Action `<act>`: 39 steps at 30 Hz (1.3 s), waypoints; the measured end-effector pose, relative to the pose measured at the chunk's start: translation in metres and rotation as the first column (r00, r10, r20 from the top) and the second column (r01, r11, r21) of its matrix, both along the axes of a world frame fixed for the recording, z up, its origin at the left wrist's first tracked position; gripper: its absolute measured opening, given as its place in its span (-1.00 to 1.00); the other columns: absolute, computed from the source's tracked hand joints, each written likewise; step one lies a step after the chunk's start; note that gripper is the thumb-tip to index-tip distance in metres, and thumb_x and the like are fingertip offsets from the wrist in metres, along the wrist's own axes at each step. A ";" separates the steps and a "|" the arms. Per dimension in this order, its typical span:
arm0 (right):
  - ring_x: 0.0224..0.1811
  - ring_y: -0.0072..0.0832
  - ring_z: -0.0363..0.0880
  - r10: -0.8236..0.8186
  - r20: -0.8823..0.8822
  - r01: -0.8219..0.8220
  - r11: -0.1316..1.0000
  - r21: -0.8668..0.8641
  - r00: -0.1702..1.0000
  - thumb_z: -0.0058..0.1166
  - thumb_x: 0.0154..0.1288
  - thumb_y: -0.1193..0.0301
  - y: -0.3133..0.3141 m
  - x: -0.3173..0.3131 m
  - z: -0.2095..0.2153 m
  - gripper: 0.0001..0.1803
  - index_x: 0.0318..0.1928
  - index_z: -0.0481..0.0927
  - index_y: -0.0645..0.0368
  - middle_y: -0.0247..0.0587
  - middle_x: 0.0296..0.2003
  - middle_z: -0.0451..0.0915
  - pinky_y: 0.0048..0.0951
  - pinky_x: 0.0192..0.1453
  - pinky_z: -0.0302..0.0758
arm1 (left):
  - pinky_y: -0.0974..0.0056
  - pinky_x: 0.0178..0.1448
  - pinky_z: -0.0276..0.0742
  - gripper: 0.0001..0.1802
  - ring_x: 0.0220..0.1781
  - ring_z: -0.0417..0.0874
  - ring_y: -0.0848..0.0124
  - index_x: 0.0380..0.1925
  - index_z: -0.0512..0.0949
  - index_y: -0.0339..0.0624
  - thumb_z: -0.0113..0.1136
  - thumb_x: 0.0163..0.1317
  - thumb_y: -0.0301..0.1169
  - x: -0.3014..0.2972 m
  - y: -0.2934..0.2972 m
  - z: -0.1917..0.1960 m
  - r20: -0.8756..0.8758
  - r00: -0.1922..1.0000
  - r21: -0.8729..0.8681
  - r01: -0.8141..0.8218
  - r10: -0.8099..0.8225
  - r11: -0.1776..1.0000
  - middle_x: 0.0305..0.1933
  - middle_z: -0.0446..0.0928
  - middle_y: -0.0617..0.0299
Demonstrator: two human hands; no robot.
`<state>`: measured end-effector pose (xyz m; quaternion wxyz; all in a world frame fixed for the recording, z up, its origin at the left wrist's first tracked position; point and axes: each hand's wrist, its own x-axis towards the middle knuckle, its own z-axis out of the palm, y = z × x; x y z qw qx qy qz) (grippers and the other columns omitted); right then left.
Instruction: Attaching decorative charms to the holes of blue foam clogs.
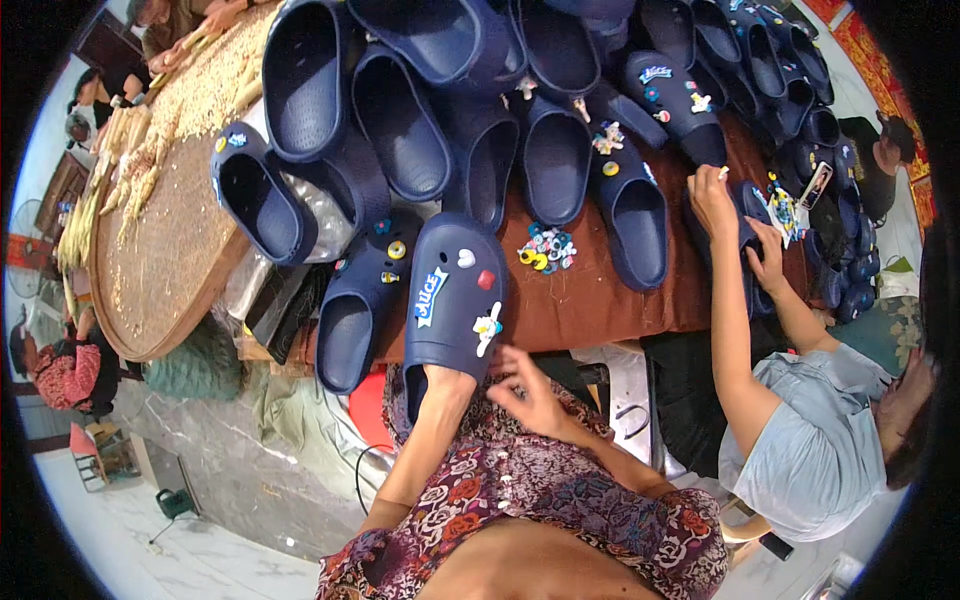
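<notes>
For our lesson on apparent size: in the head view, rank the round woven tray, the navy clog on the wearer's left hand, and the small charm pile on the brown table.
1. Round woven tray, largest.
2. Navy clog, nearer the camera, so enlarged.
3. Charm pile, smallest.

One label-type item noted: a small slanted badge (430, 297), blue with white edging and lettering, fixed to the upper of the navy clog (452, 300) nearest the viewer at the front edge of the bench (600, 300). A similar small blue-and-white badge (655, 73) sits on a clog (672, 105) farther back. Clear plastic wrapping (318, 215) lies crumpled between clogs at the left; no signs or screens can be made out.
</notes>
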<state>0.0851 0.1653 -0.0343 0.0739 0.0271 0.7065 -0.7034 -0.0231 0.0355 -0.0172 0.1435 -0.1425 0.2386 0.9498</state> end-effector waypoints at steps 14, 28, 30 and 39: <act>0.12 0.02 0.59 -0.032 -0.227 0.070 0.984 0.161 0.973 0.23 0.33 0.34 0.008 -0.022 0.022 -0.32 0.32 0.21 0.34 0.22 0.08 0.53 -0.10 0.18 0.49 | 0.00 0.46 0.41 -0.49 0.37 0.50 0.15 0.36 0.39 -0.16 -0.17 0.58 -0.12 -0.016 0.061 0.066 0.205 0.978 -0.136 0.000 0.028 0.991 0.40 0.45 0.10; 0.04 -0.18 0.55 -0.474 -0.283 0.529 0.831 0.169 0.834 -0.08 0.41 0.24 0.077 -0.027 0.032 -0.41 0.29 0.24 0.40 0.18 0.00 0.55 -0.18 0.19 0.44 | 0.15 0.32 0.54 -0.67 0.18 0.64 0.23 0.21 0.43 -0.38 -0.07 0.52 -0.50 0.028 0.052 0.071 -0.385 0.845 -0.517 0.135 -0.371 0.845 0.17 0.58 -0.04; 0.00 -0.20 0.55 -0.483 -0.354 0.565 0.806 0.179 0.801 -0.11 0.43 0.28 0.093 -0.035 0.032 -0.48 0.26 0.29 0.37 0.14 -0.03 0.56 -0.19 0.16 0.45 | 0.23 0.27 0.57 -0.73 0.09 0.69 0.32 0.11 0.51 -0.35 -0.08 0.54 -0.51 0.028 0.040 0.065 -0.385 0.833 -0.602 0.100 -0.398 0.792 0.11 0.63 0.05; 0.05 -0.45 0.45 -0.588 -0.302 0.646 0.749 0.146 0.751 -0.09 0.55 0.22 0.154 -0.102 0.062 -0.58 0.14 0.42 0.33 -0.11 -0.03 0.55 -0.39 0.20 0.37 | 0.32 0.15 0.58 -0.77 0.05 0.64 0.45 0.06 0.56 -0.30 -0.01 0.52 -0.52 0.007 -0.006 0.006 -0.355 0.891 -0.760 -0.099 -0.282 0.643 0.05 0.64 0.18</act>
